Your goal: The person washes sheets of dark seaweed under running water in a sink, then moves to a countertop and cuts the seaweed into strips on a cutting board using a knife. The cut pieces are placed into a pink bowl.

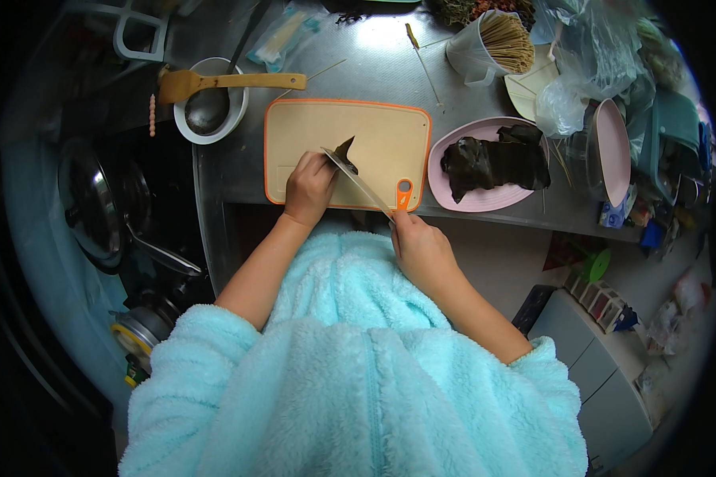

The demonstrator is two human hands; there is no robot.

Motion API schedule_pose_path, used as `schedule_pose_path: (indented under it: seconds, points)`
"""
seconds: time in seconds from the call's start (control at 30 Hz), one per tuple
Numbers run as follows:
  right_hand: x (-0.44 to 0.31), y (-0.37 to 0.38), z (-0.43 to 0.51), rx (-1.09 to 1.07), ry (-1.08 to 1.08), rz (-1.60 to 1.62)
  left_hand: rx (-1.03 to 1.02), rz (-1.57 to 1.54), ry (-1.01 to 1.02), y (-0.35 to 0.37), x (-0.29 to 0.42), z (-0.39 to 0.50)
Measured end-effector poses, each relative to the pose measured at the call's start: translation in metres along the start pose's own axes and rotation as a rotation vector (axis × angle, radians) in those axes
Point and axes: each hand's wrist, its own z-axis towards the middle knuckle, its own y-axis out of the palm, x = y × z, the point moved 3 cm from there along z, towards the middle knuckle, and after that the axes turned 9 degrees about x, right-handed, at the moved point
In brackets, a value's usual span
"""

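Observation:
My right hand (423, 247) grips the handle of a knife (361, 183), whose blade slants up and left over a cream cutting board (310, 122) with an orange rim. Beside the blade's far end, a dark piece of what looks like kelp (346, 154) rises to a point. My left hand (310, 185) is bent over the board, its fingertips by the blade and the dark piece; the fingers hide most of what they press on. To the right, more dark kelp-like sheets (492, 164) lie folded on a pink plate (483, 203).
A wooden spatula (232, 81) and a dark ladle (209, 113) rest on a white bowl (243, 116). A clear measuring cup (468, 53) holds many thin skewers (507, 42). A loaded skewer (420, 56) lies behind the board. Plastic bags (602, 53) crowd the right; a lidded pan (92, 206) stands left.

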Motion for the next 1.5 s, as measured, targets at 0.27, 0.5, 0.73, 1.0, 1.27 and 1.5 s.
schedule_pose_path:
  seconds: [0.27, 0.5, 0.73, 1.0, 1.27, 1.5]
  points:
    - [0.003, 0.005, 0.022, -0.095, -0.032, -0.085, 0.005, 0.009, 0.001, 0.004, -0.004, -0.003]
    - [0.007, 0.037, 0.052, -0.029, -0.058, -0.059, 0.014, -0.008, 0.008, 0.006, -0.009, -0.006]
    - [-0.002, 0.044, 0.064, 0.032, -0.102, -0.061, -0.044, 0.0, -0.045, 0.005, -0.008, -0.008]
    - [0.038, -0.013, 0.012, 0.332, -0.071, 0.245, -0.181, -0.07, -0.121, -0.018, 0.001, 0.015]
    - [0.056, -0.026, -0.022, 0.476, 0.032, 0.358, -0.421, 0.048, 0.053, -0.002, -0.003, 0.054]
    - [0.091, -0.026, -0.057, 0.647, 0.212, 0.469, -0.512, 0.223, 0.173, 0.008, -0.004, 0.046]
